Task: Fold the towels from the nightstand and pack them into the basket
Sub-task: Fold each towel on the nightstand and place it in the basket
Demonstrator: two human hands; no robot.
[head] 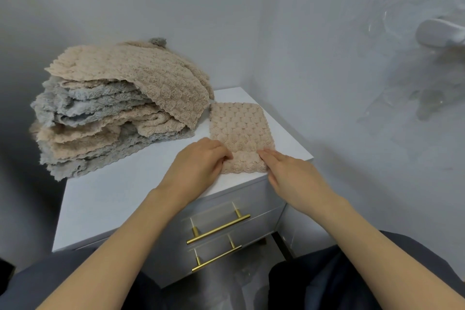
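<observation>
Towel (239, 128) folded on white nightstand (113, 196), grey wall (251, 20)

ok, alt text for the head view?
Two bare hands are on a folded beige towel atop a white nightstand: the left hand holds its edge, the right hand rests flat against it. A loose pile of beige and grey towels sits behind, to the left.

Folded beige towel (239, 131) (flat, nightstand (120, 199))
</observation>
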